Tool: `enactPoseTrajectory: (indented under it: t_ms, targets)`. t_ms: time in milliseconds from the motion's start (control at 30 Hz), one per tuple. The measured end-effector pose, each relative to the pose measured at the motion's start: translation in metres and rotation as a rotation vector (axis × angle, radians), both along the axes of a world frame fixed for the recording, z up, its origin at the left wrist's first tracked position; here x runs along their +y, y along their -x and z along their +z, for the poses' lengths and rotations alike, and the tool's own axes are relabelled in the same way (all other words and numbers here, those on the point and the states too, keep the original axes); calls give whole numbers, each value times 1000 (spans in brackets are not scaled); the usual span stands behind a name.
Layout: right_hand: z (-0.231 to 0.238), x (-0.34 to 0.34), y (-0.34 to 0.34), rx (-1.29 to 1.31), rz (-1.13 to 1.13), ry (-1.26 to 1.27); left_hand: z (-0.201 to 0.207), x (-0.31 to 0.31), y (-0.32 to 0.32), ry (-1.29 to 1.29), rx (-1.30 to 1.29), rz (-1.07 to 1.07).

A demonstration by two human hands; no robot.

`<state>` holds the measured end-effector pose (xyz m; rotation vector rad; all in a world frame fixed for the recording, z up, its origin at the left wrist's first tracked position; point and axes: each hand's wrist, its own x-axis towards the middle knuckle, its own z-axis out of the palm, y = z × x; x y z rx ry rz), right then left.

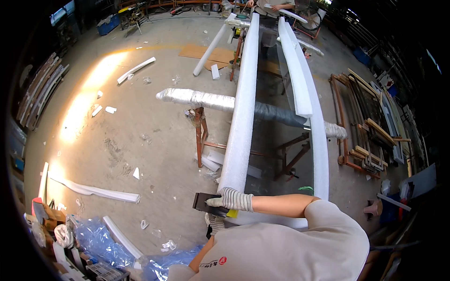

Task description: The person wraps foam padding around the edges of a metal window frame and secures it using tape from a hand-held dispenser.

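My right hand (pixel 236 200), in a grey striped glove, is closed on a dark brown block-like thing (pixel 202 202) at the near left corner of a long frame. Just below is my left hand (pixel 216 224), also gloved; its fingers are mostly hidden by the dark thing and my body. White foam (pixel 241 112) covers the frame's left side, and more foam (pixel 320 154) covers its right side. Along the near edge lies a white foam strip (pixel 276 219). A small yellow patch (pixel 232 213) shows beside the right glove.
A padded silver crossbar (pixel 197 98) on a rusty trestle (pixel 199 136) supports the frame. Foam offcuts (pixel 110 193) and blue plastic film (pixel 101 239) lie on the left. At right stands a rack of long bars (pixel 370 126). Another person (pixel 272 7) is at the far end.
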<state>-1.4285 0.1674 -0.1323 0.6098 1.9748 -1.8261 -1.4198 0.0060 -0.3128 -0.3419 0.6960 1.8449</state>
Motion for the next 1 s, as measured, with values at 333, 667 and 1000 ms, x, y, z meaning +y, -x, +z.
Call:
enactPoseTrajectory:
  t_ms: [333,667,1000]
  targets:
    - [29,-2,-38,-66,-95,97,23,21,19,-64,-107,13]
    - [38,20,-83,-81,43,-78,15,27,41,112,131,143]
    - [40,56,-139,-157,247,-271,72,7,37,750,2737,-542]
